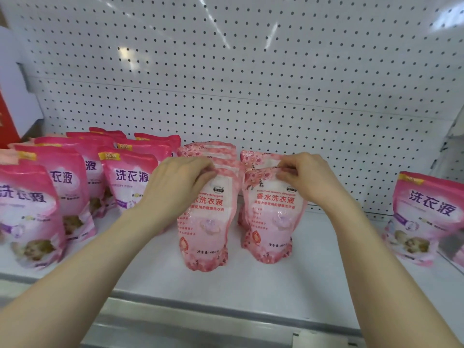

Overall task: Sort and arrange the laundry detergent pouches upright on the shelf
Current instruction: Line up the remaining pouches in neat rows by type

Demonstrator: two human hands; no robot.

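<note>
- Gripping with the left hand (pixel 175 182), fingers curled over its top: the left floral pouch (pixel 204 222).
- Pinching with the right hand (pixel 305 175), at the top seam: the right floral pouch (pixel 272 222).
- Standing upright side by side at mid-shelf (pixel 251 285), fronting rows of the same kind.
- Further left, rows of upright dark pink pouches (pixel 130 182); far right, a lone pink pouch (pixel 424 217).
- Behind, white pegboard (pixel 251 71).

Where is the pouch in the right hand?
Head view: the pale pink pouch stands just right of centre on the white shelf, right hand pinching its top, beside the matching pouch under the left hand.
</note>
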